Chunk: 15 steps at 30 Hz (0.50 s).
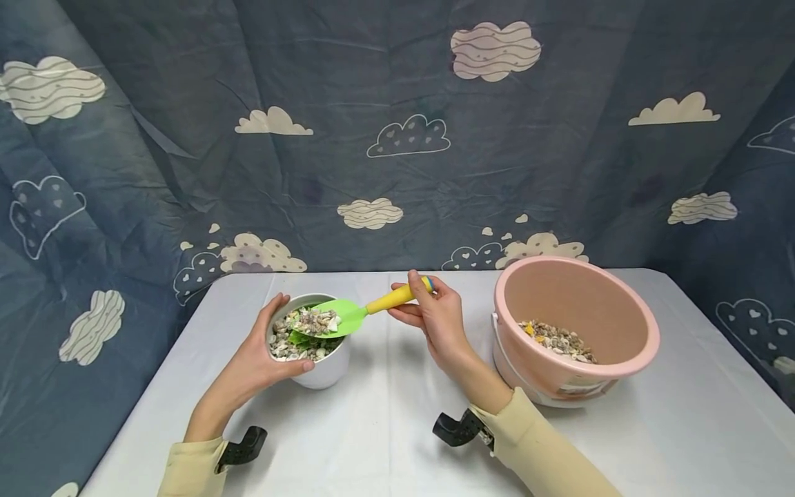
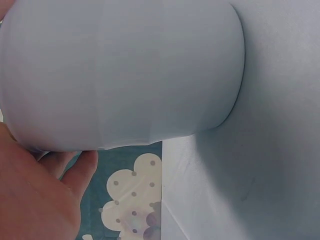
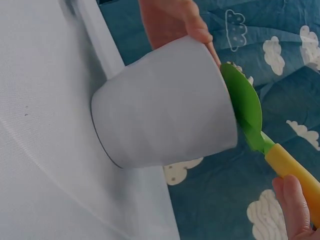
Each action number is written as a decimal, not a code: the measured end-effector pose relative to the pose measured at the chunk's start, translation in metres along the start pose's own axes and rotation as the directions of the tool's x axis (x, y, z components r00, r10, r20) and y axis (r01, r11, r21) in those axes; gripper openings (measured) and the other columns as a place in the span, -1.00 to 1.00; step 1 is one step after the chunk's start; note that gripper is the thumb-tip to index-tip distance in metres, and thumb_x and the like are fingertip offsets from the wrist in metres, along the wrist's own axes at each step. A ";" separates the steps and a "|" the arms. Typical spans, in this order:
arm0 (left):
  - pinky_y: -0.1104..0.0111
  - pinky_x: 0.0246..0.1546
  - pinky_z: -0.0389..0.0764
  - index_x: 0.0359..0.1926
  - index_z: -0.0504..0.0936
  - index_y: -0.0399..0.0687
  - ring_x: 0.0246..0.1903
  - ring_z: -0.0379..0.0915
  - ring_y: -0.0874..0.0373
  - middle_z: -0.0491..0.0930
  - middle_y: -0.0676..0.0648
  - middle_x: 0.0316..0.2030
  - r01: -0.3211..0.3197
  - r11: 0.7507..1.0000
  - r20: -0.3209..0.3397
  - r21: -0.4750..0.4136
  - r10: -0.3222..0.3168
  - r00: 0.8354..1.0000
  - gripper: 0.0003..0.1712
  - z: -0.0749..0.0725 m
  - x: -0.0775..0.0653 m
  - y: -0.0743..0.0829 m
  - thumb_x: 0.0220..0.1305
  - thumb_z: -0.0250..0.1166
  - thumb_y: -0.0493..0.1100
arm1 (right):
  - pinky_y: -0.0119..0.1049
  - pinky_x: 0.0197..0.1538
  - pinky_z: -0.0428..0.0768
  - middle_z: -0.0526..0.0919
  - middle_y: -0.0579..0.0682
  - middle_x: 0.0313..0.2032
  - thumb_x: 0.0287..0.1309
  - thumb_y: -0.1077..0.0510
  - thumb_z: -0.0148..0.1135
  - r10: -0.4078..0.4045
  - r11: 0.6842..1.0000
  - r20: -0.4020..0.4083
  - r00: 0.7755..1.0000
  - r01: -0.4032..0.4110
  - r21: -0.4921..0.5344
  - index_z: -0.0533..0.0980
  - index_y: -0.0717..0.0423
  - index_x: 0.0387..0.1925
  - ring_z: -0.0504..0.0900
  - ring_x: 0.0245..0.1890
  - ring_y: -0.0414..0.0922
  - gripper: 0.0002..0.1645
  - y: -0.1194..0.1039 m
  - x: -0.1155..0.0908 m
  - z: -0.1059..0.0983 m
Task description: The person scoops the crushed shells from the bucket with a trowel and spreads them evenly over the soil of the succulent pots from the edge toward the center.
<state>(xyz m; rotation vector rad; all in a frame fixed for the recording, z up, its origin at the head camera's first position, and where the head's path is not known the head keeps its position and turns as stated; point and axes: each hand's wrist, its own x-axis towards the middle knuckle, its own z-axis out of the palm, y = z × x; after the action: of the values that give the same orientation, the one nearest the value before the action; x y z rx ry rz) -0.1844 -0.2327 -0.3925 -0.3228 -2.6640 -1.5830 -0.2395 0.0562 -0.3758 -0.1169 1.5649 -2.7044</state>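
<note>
A white flower pot [image 1: 323, 371] stands on the table, filled with a pale grainy potting mix [image 1: 287, 345] and some green leaves [image 1: 301, 339]. My left hand [image 1: 251, 360] grips the pot from the left, thumb along the near side and fingers round the far side. In my right hand [image 1: 442, 319] is a trowel by its yellow handle [image 1: 393, 299]. Its green blade [image 1: 351, 318] lies over the pot's opening, carrying a heap of the same mix [image 1: 315, 321]. In the right wrist view the blade [image 3: 244, 102] is at the pot's rim.
A pink bucket [image 1: 577, 290] with a white handle stands to the right, holding more grainy mix [image 1: 559, 342] at its bottom. White cloth covers the table [image 1: 385, 442]. Behind hangs a dark blue curtain [image 1: 348, 76] with cloud prints.
</note>
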 end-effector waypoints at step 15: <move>-0.26 0.33 -0.17 0.57 -0.33 0.11 0.49 -0.35 -0.06 -0.09 0.08 0.52 0.000 1.000 -0.005 -0.010 0.000 1.000 0.49 0.000 -0.001 0.000 -0.11 0.63 -0.10 | -0.09 -0.22 0.68 0.70 0.28 -0.17 0.25 -0.02 0.32 -0.052 0.996 0.008 0.999 0.052 -0.076 0.47 0.33 -0.12 0.75 -0.32 0.09 -0.53 0.013 0.009 0.006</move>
<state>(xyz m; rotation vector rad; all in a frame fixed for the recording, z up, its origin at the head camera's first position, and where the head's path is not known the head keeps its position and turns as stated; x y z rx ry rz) -0.1834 -0.2330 -0.3928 -0.3189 -2.6537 -1.5952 -0.2480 0.0443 -0.3838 -0.1687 1.6872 -2.6806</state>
